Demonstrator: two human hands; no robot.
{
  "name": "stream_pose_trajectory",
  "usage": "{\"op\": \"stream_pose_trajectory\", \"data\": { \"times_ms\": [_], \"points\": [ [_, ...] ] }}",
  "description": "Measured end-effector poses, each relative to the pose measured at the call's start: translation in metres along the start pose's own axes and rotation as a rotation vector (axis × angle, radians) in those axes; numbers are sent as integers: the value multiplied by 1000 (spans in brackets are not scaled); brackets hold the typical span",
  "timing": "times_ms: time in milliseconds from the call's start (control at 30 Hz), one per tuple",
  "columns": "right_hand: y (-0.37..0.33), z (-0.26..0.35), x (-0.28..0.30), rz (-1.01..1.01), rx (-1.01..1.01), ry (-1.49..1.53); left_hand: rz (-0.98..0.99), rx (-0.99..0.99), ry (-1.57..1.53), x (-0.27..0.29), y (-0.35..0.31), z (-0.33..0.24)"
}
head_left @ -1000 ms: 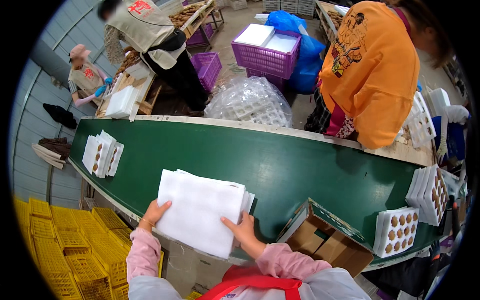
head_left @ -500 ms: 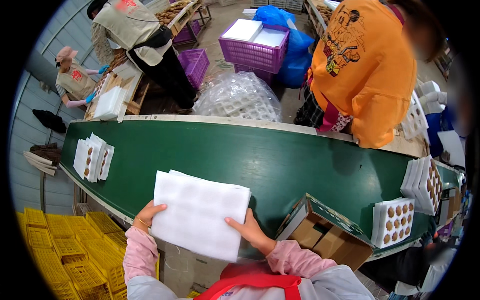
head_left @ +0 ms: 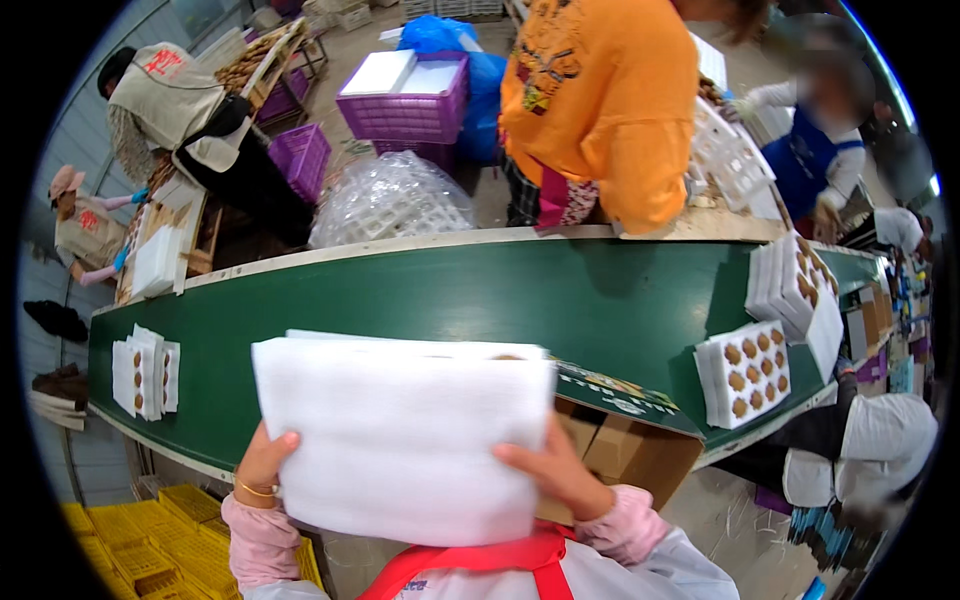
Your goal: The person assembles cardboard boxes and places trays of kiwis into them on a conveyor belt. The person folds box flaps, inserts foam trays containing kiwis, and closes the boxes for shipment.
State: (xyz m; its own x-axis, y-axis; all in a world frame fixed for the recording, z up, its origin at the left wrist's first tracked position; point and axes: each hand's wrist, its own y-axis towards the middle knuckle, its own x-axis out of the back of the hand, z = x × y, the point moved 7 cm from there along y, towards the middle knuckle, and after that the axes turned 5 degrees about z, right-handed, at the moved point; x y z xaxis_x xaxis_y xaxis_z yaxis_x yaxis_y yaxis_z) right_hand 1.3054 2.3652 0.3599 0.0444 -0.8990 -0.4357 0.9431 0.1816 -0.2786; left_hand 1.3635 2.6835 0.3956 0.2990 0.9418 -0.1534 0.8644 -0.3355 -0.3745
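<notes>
Between my two hands is a stack of white foam trays (head_left: 405,440), its broad white face turned toward me and slightly blurred. Along its top edge a bit of brown shows between the layers. My left hand (head_left: 265,462) grips the left side, thumb on the face and fingers behind. On the opposite side my right hand (head_left: 555,468) clasps the edge the same way. Just beyond that hand, an open cardboard box (head_left: 640,455) with a green printed flap leans at the belt's near edge, partly hidden by the stack and my hand.
Across the front runs a green conveyor belt (head_left: 450,290). Trays of brown roundish pieces stand on it at right (head_left: 745,375) and far left (head_left: 145,370). A person in orange (head_left: 600,120) is opposite. Yellow crates (head_left: 160,545) lie lower left; a purple crate (head_left: 405,115) stands beyond the belt.
My view has swung to the right, so the belt and people sit further left. The tray stack is larger in view, more level, and now covers part of the cardboard box. Both hands keep their grip.
</notes>
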Motion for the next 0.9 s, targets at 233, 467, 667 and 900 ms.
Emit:
{"op": "stream_pose_trajectory", "data": {
  "times_ms": [233, 467, 667, 900],
  "points": [
    [-187, 36, 135, -513, 55, 111, 508, 101, -38, -214, 36, 28],
    [-274, -41, 197, -688, -49, 108, 684, 204, 167, -284, 36, 120],
    [-200, -25, 227, -601, 7, 26, 572, 213, 58, -271, 99, 121],
    [-91, 2, 306, -459, -58, 49, 460, 109, 79, -295, 199, 120]
  ]
}}
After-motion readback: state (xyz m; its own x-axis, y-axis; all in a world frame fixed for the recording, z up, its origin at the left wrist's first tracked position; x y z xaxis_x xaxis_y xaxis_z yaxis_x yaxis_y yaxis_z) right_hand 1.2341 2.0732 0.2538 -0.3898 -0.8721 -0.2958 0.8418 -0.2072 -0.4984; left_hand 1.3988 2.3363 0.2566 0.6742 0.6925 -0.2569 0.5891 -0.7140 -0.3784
